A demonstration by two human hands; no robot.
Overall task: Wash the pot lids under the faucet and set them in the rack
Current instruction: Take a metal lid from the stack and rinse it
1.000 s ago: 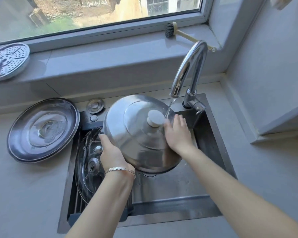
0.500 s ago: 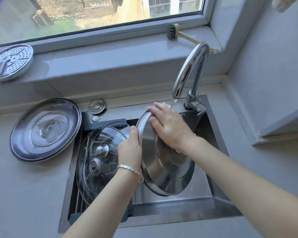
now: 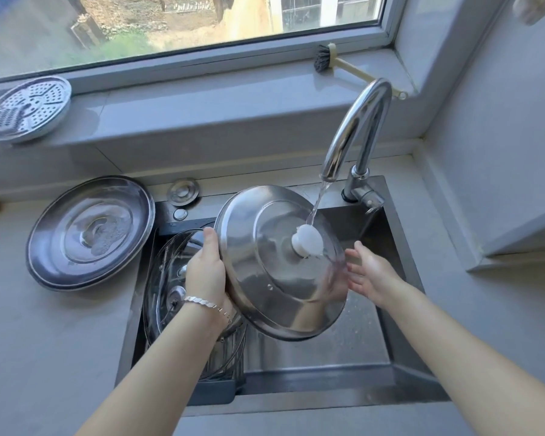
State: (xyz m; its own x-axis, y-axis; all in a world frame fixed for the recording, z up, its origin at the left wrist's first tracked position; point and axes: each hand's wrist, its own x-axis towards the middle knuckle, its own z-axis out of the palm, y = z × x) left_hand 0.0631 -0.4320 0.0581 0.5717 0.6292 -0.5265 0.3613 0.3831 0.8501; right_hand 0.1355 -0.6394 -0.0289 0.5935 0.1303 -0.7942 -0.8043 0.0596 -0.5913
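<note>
My left hand (image 3: 205,272) grips the left rim of a large steel pot lid (image 3: 265,278) and holds it tilted over the sink (image 3: 400,379), top side up. Water from the faucet (image 3: 353,130) runs onto the lid's white knob (image 3: 307,245). Just right of the lid's edge, my right hand (image 3: 370,273) is open with spread fingers and holds nothing. Glass lids (image 3: 167,278) stand upright in the rack (image 3: 214,388) in the left part of the sink, behind my left hand.
Another large steel lid (image 3: 88,231) lies on the counter left of the sink. A perforated steamer plate (image 3: 26,108) and a dish brush (image 3: 343,64) rest on the window sill. A wall corner juts out at the right.
The lid has been turned over, from its underside facing me to its knob side up under the stream. My right hand has come off the lid and moved to its right.
</note>
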